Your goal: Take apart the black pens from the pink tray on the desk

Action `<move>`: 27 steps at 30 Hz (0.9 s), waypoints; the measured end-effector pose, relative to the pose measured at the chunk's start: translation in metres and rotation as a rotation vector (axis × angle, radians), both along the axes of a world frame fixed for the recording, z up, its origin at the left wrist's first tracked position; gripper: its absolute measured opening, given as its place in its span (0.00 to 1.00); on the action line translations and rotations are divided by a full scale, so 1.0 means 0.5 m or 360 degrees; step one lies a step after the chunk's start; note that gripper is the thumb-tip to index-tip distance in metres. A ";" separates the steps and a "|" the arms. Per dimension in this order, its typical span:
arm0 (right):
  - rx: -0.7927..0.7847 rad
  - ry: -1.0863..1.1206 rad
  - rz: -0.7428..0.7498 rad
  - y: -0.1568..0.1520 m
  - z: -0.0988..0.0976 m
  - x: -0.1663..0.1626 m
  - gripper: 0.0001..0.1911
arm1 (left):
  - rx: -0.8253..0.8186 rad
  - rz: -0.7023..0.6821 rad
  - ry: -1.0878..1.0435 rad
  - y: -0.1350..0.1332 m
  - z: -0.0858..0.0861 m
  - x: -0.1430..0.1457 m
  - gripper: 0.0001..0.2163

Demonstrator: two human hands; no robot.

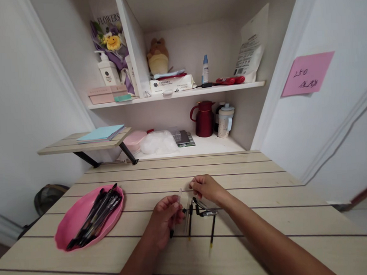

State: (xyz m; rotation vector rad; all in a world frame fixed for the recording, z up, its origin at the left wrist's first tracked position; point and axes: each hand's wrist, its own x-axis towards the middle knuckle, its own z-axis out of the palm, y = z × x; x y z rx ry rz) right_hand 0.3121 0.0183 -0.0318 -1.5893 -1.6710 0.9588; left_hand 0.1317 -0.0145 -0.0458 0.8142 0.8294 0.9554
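My left hand (164,222) is closed around a clear pen barrel (177,201) that sticks up and to the right from my fingers. My right hand (206,187) is pinched shut just right of the barrel's top end, on something too small to make out. Below and between my hands lie several loose pen parts (201,216) on the wooden table (270,215): black refills, a clip piece and clear tubes. A pink dish (70,225) at the left holds several black pens (96,217).
A small raised wooden stand (67,146) with blue notebooks (100,133) sits at the back left. Behind the table are shelves with a red jug (203,119), a white cup (225,120), bottles and boxes. A pink note (307,73) hangs on the right wall.
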 end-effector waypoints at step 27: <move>-0.0098 0.1312 -0.0290 0.008 -0.012 -0.010 0.13 | 0.0758 0.0168 0.1207 0.010 -0.007 -0.027 0.08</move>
